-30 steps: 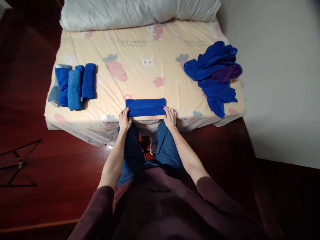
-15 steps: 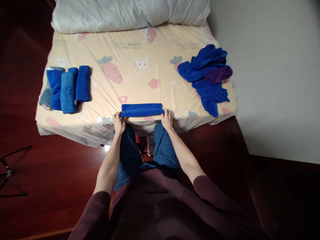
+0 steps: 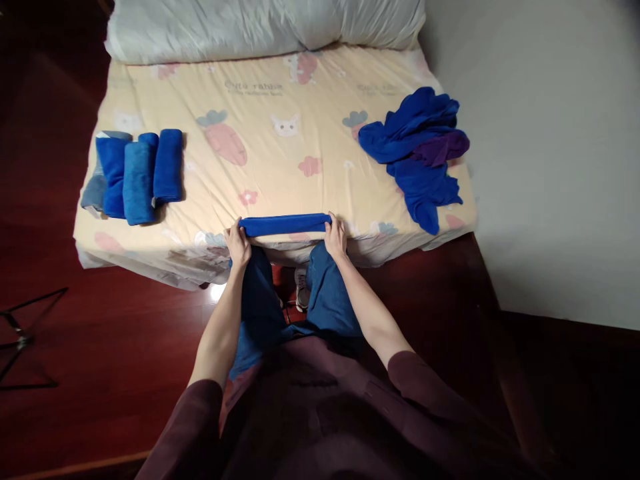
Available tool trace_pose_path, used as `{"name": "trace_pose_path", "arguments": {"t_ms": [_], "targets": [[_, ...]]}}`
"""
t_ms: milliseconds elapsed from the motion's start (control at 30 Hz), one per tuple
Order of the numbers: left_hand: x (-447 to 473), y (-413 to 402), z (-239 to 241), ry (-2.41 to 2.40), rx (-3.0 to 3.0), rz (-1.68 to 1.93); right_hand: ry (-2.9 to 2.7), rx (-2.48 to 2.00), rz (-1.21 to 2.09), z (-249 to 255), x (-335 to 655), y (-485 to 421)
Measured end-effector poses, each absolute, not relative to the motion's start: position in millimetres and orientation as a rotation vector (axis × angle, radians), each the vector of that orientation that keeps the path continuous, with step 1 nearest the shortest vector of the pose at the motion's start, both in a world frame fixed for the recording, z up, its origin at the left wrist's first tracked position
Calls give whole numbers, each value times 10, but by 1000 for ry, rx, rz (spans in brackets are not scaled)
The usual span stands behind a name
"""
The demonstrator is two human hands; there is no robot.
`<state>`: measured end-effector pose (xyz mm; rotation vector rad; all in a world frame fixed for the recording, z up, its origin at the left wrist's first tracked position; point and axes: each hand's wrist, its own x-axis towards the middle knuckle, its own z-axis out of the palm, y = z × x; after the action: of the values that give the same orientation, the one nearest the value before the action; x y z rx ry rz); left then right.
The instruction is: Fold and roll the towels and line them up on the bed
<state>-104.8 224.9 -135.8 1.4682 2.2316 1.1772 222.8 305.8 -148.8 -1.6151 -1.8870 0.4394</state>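
Note:
A folded blue towel (image 3: 285,224) lies as a narrow band at the near edge of the bed (image 3: 270,167). My left hand (image 3: 237,241) grips its left end with curled fingers. My right hand (image 3: 335,238) grips its right end the same way. Several rolled blue towels (image 3: 137,172) sit in a row at the bed's left edge. A loose heap of blue and purple cloths (image 3: 417,147) lies at the bed's right side.
A white pillow (image 3: 260,27) runs across the head of the bed. A pale wall (image 3: 550,147) stands to the right. Dark red wooden floor (image 3: 100,333) surrounds the bed, with a thin black metal stand (image 3: 25,333) at the far left.
The blue towel went from a wide flat band to a much narrower one, its near edge brought over toward the far side. Both hands stayed at its ends.

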Motion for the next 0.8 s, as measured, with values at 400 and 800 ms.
{"name": "trace_pose_path", "arguments": {"t_ms": [400, 800], "targets": [[-1093, 2300, -1422, 2215, 1319, 1297, -1595, -1577, 793, -1553, 2235, 3200], [-1102, 2464, -1472, 2316, 995, 1393, -1215, -1507, 839, -1581, 2150, 3267]]}}
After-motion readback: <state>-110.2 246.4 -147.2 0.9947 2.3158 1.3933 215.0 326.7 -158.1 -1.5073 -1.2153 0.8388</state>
